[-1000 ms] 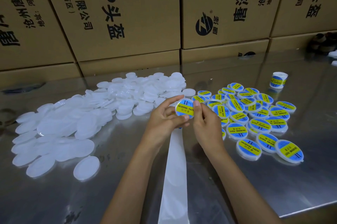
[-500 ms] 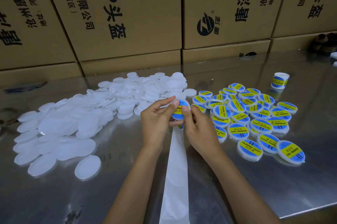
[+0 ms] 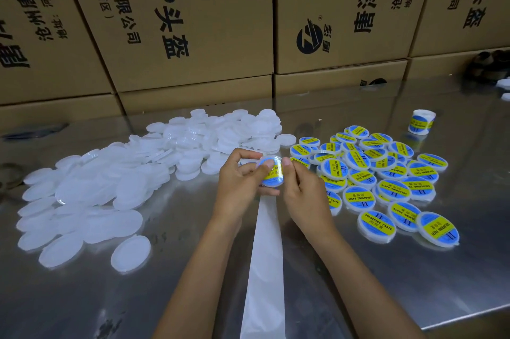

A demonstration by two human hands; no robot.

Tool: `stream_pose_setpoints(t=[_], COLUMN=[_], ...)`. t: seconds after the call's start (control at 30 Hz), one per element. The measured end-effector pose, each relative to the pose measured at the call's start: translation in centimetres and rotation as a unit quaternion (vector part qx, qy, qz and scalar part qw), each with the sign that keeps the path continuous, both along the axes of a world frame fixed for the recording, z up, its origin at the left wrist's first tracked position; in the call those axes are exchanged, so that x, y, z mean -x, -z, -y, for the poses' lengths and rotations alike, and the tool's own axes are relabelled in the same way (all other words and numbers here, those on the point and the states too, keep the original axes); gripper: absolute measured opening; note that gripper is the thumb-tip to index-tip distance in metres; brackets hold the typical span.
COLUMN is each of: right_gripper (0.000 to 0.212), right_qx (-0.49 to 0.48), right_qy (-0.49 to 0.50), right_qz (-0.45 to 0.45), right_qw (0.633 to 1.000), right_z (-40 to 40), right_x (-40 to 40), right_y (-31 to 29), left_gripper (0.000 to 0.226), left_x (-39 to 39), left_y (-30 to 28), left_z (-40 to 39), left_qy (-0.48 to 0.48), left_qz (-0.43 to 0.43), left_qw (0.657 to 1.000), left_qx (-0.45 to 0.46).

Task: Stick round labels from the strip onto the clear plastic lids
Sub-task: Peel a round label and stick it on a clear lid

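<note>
While a broad heap of unlabelled lids (image 3: 132, 178) covers the left side of the counter (image 3: 414, 278), the job looks, by my estimate, well under halfway: the bare pile is clearly larger than the finished one. These blanks are thin, shallow discs of milky, translucent plastic with a raised rim, lying loosely overlapped and some flipped over; they look light and slippery, likely to slide on the polished metal.

At the centre, the left hand (image 3: 242, 187) curls its fingers and thumb around the lid in work (image 3: 271, 173), holding it up off the surface, so that grip is closed on the disc. A blue-and-yellow round label (image 3: 273, 175) already sits on its face. The right hand (image 3: 303, 195) touches the lid's right edge with thumb and fingertip, pinching it there as if smoothing the sticker down. Below both hands, the strip (image 3: 269, 256) of glossy white backing paper runs toward the viewer, its visible length bare of labels.

Further right lies the finished batch, the labelled lids (image 3: 386, 181), a few dozen of them spread and partly stacked, each showing a yellow band across blue. Beyond them stands a small label roll (image 3: 420, 122), upright and apart. Brown corrugated cartons (image 3: 193, 21) wall off the back.
</note>
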State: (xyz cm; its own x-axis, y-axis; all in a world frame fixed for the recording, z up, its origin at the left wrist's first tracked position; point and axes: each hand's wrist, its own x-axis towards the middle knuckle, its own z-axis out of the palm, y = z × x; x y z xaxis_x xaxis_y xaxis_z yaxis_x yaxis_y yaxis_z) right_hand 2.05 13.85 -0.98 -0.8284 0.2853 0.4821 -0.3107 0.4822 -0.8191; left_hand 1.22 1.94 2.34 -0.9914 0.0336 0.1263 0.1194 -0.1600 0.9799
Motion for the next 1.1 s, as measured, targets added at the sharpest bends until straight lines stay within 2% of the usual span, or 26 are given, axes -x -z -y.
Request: stream_pose_setpoints(t=[0.1,0.17,0.27,0.4,0.6,0.7,0.8,0.97,1.1], right_gripper=[0.045,0.045,0.049,0.058,0.055,0.058,0.058,0.055,0.063], right_qx=[0.065,0.087,0.078,0.007,-0.021,-0.013,0.053,0.113,0.157], right_qy=[0.011,0.007,-0.014,-0.044,-0.058,-0.056,-0.051,-0.048,-0.103], right_qz=[0.016,0.01,0.016,0.039,0.045,0.061,0.08,0.077,0.077], right_qw=[0.998,0.996,0.997,0.998,0.997,0.997,0.994,0.989,0.979], right_z=[-0.34,-0.42,-0.32,0.24,0.26,0.19,-0.2,-0.54,-0.34], right_x=[0.31,0.34,0.35,0.0,0.06,0.13,0.48,0.61,0.34], right_y=[0.0,0.02,0.23,0.32,0.48,0.35,0.15,0.12,-0.11], left_gripper=[0.042,0.046,0.037,0.02,0.028,0.019,0.007,0.041,0.047], left_x=[-0.24,-0.28,-0.23,0.05,0.15,0.24,0.19,0.18,0.11], left_y=[0.22,0.34,0.23,0.21,0.24,0.38,0.52,0.77,0.76], left_z=[-0.48,-0.74,-0.65,-0.09,-0.09,-0.17,-0.35,-0.57,-0.55], left_qy=[0.05,0.041,-0.007,-0.063,-0.119,-0.1,-0.037,0.062,0.04], left_qz=[0.0,-0.009,-0.013,-0.014,-0.022,-0.031,-0.029,-0.029,-0.045], left_qw=[0.999,0.999,1.0,0.998,0.993,0.994,0.999,0.997,0.997], left_qx=[0.006,0.015,0.004,-0.019,0.0,0.009,0.015,0.033,0.043])
